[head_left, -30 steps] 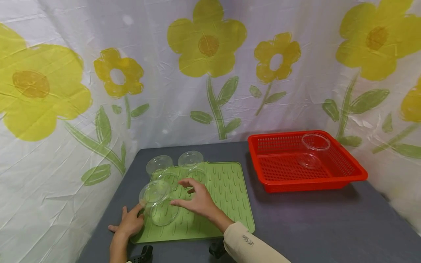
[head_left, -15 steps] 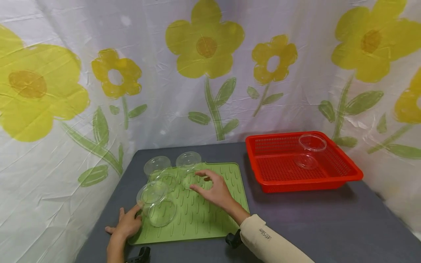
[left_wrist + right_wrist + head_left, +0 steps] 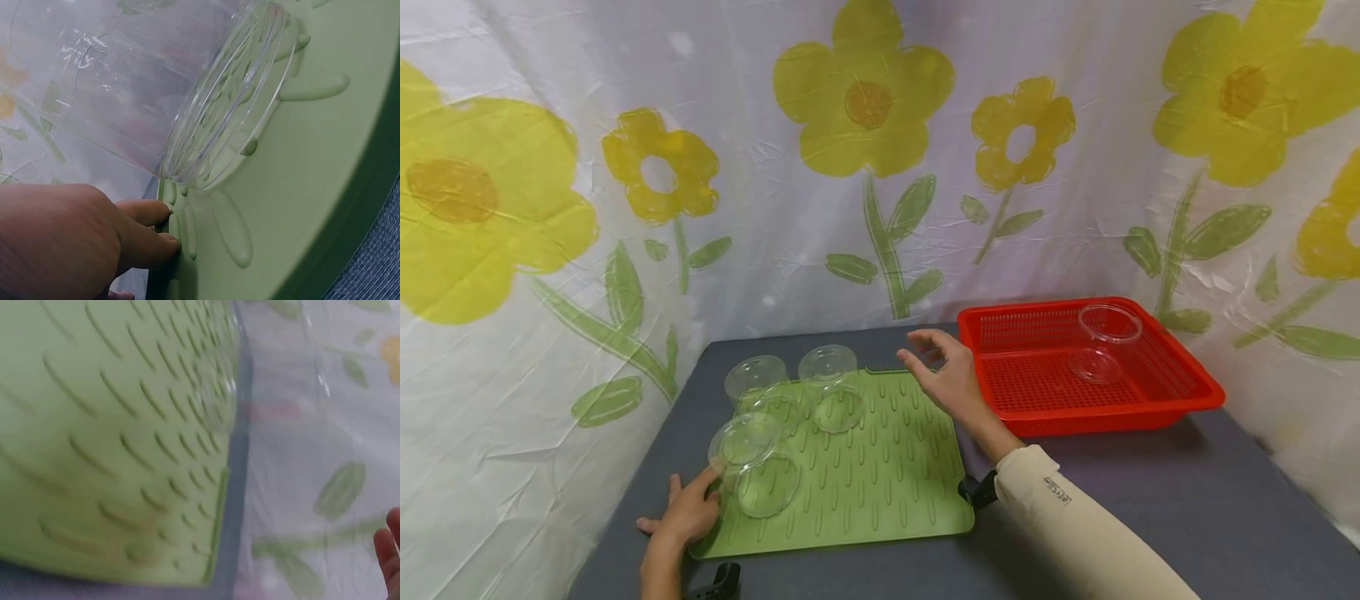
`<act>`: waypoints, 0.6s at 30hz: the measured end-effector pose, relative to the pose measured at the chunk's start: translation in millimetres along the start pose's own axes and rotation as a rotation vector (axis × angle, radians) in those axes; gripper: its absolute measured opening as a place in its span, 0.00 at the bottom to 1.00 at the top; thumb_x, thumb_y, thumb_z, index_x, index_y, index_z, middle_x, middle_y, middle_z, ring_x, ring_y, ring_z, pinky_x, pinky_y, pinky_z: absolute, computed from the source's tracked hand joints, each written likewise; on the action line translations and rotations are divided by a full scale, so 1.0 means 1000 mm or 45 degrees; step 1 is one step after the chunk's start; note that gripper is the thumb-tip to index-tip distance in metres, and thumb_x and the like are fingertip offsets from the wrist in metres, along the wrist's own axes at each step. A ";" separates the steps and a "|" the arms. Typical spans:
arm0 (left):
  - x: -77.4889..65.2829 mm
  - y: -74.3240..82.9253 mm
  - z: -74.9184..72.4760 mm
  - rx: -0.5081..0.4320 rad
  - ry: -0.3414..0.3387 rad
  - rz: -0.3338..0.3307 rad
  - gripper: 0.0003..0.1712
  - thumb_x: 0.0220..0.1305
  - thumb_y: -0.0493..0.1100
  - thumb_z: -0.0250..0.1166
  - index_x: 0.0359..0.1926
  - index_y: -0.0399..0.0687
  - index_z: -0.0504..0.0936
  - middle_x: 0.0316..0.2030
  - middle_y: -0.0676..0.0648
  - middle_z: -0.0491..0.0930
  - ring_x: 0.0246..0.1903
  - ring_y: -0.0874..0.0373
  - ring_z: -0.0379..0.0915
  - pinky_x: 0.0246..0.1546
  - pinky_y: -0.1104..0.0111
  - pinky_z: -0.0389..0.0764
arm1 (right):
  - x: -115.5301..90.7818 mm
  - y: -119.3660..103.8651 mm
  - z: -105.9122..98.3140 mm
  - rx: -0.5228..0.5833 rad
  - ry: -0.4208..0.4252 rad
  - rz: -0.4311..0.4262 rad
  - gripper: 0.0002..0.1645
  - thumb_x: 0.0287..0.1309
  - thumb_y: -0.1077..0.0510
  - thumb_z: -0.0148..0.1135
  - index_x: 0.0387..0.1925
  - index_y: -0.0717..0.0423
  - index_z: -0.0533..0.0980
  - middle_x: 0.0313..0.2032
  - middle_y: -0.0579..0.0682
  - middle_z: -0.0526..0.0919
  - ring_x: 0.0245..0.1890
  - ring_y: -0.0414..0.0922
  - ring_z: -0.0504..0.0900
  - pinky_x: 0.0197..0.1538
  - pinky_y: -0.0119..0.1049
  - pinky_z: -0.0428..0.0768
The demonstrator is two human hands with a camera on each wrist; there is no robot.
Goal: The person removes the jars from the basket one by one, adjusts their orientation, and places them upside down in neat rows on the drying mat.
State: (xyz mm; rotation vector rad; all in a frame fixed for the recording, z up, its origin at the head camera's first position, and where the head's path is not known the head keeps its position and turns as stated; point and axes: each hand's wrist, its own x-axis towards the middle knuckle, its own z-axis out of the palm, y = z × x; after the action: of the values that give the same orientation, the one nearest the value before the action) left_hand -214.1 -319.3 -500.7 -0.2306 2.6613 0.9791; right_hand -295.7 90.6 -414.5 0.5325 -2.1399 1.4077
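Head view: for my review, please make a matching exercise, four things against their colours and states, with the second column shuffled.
1. Mat
2. Basket
3. Table
4. Right sleeve

A. Beige, with dark lettering
B. Red, one clear container inside
C. Grey, beneath the mat and basket
D. Green, three clear containers on it

Pairs: 1-D, 2-B, 3-C, 4-A

Creased, whitish sheeting [image 3: 760,279] walls in the dark grey worktop [image 3: 1150,479] at the back and both sides, printed with big yellow flowers [image 3: 865,137] (some orange-centred, others white-centred) on green stems [image 3: 883,246]; faint glossy highlights catch its folds.
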 end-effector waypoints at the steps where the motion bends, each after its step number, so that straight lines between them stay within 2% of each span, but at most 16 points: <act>1: 0.000 0.000 0.000 0.000 -0.001 -0.002 0.32 0.78 0.42 0.46 0.79 0.41 0.53 0.75 0.27 0.47 0.74 0.27 0.09 0.49 0.22 0.05 | 0.003 0.002 -0.005 -0.004 0.023 0.008 0.17 0.63 0.54 0.72 0.51 0.55 0.83 0.47 0.54 0.87 0.45 0.51 0.83 0.49 0.51 0.84; 4: 0.000 0.001 0.000 -0.001 -0.005 -0.003 0.32 0.78 0.42 0.46 0.79 0.41 0.53 0.75 0.27 0.47 0.74 0.27 0.09 0.49 0.22 0.05 | 0.013 0.007 -0.020 -0.045 0.107 0.023 0.15 0.63 0.55 0.72 0.48 0.57 0.83 0.44 0.55 0.86 0.40 0.53 0.79 0.43 0.46 0.80; 8: -0.001 0.002 -0.002 -0.004 -0.008 -0.007 0.32 0.78 0.42 0.46 0.79 0.41 0.53 0.75 0.26 0.47 0.74 0.27 0.09 0.49 0.22 0.05 | 0.024 0.016 -0.039 -0.140 0.250 0.038 0.11 0.61 0.56 0.72 0.42 0.59 0.84 0.37 0.56 0.84 0.36 0.52 0.75 0.39 0.39 0.73; 12: -0.001 0.002 -0.003 0.004 -0.009 -0.011 0.33 0.78 0.42 0.47 0.79 0.41 0.53 0.75 0.26 0.47 0.74 0.26 0.11 0.50 0.21 0.07 | 0.035 0.026 -0.062 -0.207 0.369 0.049 0.13 0.60 0.58 0.72 0.42 0.63 0.83 0.38 0.59 0.84 0.39 0.55 0.75 0.43 0.41 0.72; 18: 0.000 0.002 -0.003 0.008 -0.014 -0.007 0.33 0.78 0.42 0.47 0.79 0.40 0.53 0.75 0.26 0.47 0.74 0.26 0.11 0.50 0.20 0.08 | 0.049 0.041 -0.099 -0.306 0.496 0.089 0.18 0.60 0.58 0.71 0.47 0.67 0.81 0.46 0.64 0.83 0.47 0.61 0.74 0.52 0.46 0.69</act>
State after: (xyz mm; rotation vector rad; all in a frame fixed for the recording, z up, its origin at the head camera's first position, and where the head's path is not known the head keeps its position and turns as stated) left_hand -215.4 -319.6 -497.2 -0.2306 2.6522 0.9670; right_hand -337.9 195.7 -381.2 0.0821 -1.9823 1.1545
